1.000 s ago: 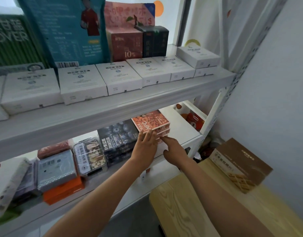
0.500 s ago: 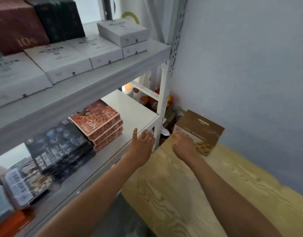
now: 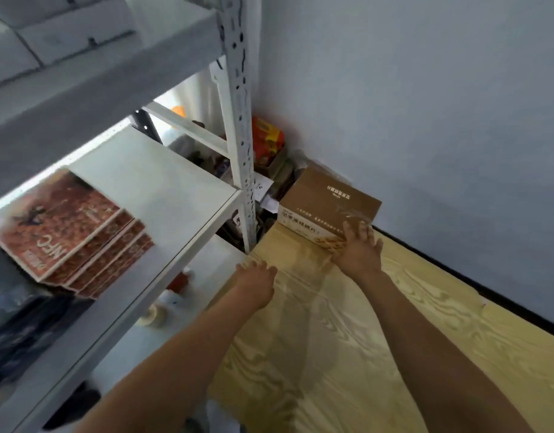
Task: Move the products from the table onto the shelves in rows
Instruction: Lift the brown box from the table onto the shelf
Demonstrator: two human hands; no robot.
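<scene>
The brown box (image 3: 329, 206) is standing at the far end of the wooden counter (image 3: 347, 354), close against the grey wall and just right of the white shelf upright (image 3: 238, 120). It appears to be the only product left on the counter in view. Its long axis is running roughly left to right across the view, angled slightly away toward the wall, with the printed front face turned to the person.

The right hand (image 3: 358, 251) is reaching forward and touching the box at its near right corner, fingers spread and lying against the front face (whether the thumb is getting round the side cannot be told, as the frame is blurred there). No firm hold is showing yet. The left hand (image 3: 255, 281) is hovering low over the near left part of the counter, fingers loosely extended, holding nothing, and well short of the box.

The box is lying ahead and slightly left of the right hand, which is clearly the nearer one; the left hand would need to travel forward and right to take the opposite end.

On the lower shelf (image 3: 163, 189), a stack of red boxes (image 3: 72, 229) is occupying the left part, with bare shelf surface between that stack and the upright. In my judgement this gap is the likely destination.
</scene>
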